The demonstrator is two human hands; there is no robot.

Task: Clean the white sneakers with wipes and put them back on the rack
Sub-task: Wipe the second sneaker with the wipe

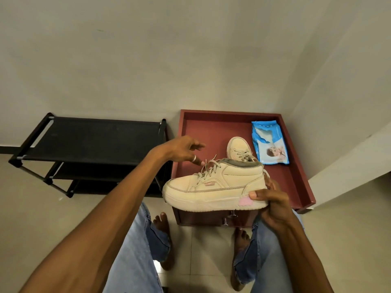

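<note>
Over red tray [211,127], right hand [273,199] grips sneaker [213,187] heel, left hand [186,151] hovers.

No text can be read, not even on the wipes pack [270,142]

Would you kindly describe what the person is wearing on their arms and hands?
No sleeves, watch or gloves show on either arm; both are bare as far as the picture reaches. The left hand wears a silver ring. The right hand wears nothing visible.
</note>
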